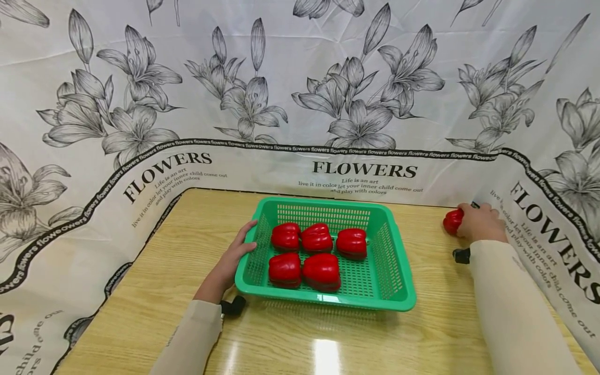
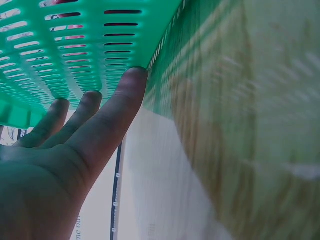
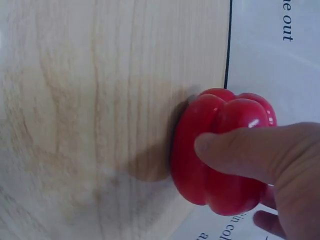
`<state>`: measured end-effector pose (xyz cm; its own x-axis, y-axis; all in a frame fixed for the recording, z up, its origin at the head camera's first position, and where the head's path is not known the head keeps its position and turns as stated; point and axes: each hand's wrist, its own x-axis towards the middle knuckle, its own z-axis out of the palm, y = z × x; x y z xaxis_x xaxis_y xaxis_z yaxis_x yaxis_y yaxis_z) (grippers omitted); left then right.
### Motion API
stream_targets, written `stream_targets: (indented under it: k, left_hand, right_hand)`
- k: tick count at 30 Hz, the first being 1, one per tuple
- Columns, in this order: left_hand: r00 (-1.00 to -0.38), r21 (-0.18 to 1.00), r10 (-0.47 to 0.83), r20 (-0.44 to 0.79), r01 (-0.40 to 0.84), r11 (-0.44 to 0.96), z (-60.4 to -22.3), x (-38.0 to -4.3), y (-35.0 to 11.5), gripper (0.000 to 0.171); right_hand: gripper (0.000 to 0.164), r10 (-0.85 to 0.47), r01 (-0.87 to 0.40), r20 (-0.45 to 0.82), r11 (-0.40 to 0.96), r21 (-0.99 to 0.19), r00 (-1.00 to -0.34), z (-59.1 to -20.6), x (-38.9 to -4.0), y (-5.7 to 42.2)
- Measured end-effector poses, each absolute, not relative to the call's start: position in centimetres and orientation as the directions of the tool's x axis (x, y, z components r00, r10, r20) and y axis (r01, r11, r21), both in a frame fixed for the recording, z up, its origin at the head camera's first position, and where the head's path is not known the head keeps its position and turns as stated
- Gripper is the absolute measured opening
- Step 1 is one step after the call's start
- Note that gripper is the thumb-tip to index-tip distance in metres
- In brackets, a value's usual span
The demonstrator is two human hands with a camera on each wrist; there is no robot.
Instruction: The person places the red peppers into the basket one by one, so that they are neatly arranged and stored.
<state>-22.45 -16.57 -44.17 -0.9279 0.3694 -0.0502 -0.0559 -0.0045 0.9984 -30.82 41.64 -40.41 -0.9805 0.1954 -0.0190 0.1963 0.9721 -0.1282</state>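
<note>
A green plastic basket (image 1: 391, 307) with slotted walls stands on the table, holding several red bell peppers (image 1: 321, 272) on their sides. My left hand (image 1: 232, 260) is at the basket's left side; in the left wrist view its extended fingers (image 2: 107, 117) touch the slotted outer wall. Far to the right, near the table's back corner, my right hand (image 1: 483, 223) grips another red bell pepper (image 1: 452, 222). Up close, the right thumb (image 3: 235, 150) lies across this pepper's lobed red side, while the other fingers are mostly hidden behind it.
The wood-grain table (image 1: 140, 312) ends at a white curtain (image 1: 262, 172) printed with flowers and lettering, which rises behind and along both sides. A black wrist strap piece (image 1: 461, 255) sits below the right hand, another (image 1: 233, 306) by the left cuff.
</note>
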Motion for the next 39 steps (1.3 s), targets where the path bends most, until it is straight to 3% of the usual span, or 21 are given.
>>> stream_targets:
  k: [10,17,24,39]
  left_hand:
    - [-0.923,0.998,0.382,-0.054,-0.056,0.004,-43.9,-22.3,-16.4,0.052]
    - [-0.923,0.998,0.382,-0.053,-0.054,0.009,-43.4,-22.4,-16.4,0.051]
    - [-0.921,0.998,0.385,-0.063,-0.063,0.011,-43.5,-22.6,-16.5,0.052]
    - [-0.927,0.998,0.373,-0.044,-0.060,-0.031,-45.8,-23.4,-17.0,0.051]
  right_hand:
    - [0.063,0.112,0.113,-0.014,0.977,-0.183,-0.994,-40.5,-30.1,42.1]
    - [0.076,0.065,0.078,-0.073,0.977,-0.197,-0.995,-41.1,-29.9,42.3]
    - [0.073,0.018,0.029,-0.058,0.980,-0.198,-0.998,-42.0,-29.6,42.1]
    - [0.077,-0.050,-0.030,-0.085,0.975,-0.220,-0.995,-41.8,-28.9,39.7]
